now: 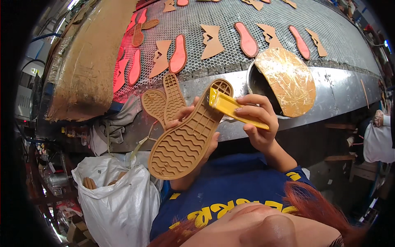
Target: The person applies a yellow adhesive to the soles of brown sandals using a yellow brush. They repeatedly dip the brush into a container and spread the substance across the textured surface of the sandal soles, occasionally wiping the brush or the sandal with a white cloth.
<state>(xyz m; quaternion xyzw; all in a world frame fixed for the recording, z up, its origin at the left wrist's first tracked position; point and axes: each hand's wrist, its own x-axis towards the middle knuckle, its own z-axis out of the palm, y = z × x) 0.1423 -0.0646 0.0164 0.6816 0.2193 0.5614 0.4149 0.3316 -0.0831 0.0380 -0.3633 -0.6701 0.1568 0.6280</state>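
Observation:
A tan shoe sole (181,146), its wavy and gridded tread facing up, is tilted in front of my body. My left hand (183,115) is closed around it from beneath, the fingers over the far left edge and the thumb along the near right edge. Between the thumb and fingers of my right hand (262,119) is a flat yellow-handled brush (236,110). Its dark-edged tip overlaps the gridded heel end of the sole; whether it touches I cannot tell. Two more tan soles (173,96) lean together just beyond my left hand.
A mesh conveyor (224,61) carries rows of pink-faced soles (178,55) and tan cut pieces (211,41). On its metal edge stands a round pot (254,78), partly covered by a tape-wrapped board (284,80). A white sack (119,201) hangs at left, below a grey cloth (117,123).

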